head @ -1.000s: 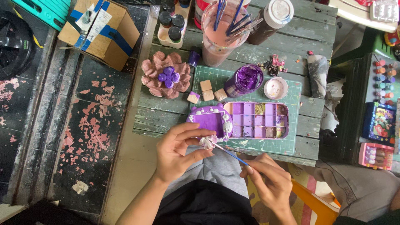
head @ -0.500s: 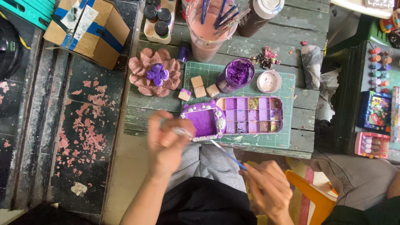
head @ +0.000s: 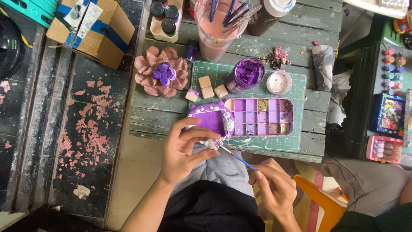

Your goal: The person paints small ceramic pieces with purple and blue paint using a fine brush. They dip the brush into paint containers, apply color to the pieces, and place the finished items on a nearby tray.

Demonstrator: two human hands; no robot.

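Looking down from the head camera, the left hand [head: 182, 150] is curled around a small white lumpy thing [head: 211, 143], pinching it between the thumb and the fingertips just in front of the near edge of the wooden table [head: 171, 111]. The right hand [head: 274, 187] is lower down, over the lap, and its fingers are closed on a thin paintbrush [head: 238, 157] with a blue handle. The brush slants up to the left, and its tip touches the small white thing. Just above the hands, a purple paint box [head: 262, 117] lies open on a green cutting mat [head: 266, 144]. Its lid [head: 210, 118] is folded out to the left, and the little squares inside hold purple, brown and yellow paint. Behind the box sits a jar of purple paint [head: 249, 74], and a small round white dish [head: 279, 82] is just beside it on the right. Three little tan blocks [head: 210, 88] and one with a purple top [head: 192, 95] lie near the left edge of the mat. Further left is a pink flower-shaped piece [head: 161, 73] with purple blobs in its middle. At the back, a big cup of pinkish water [head: 216, 30] holds some brushes. A cardboard box [head: 92, 30] sits on the dark floor to the left.
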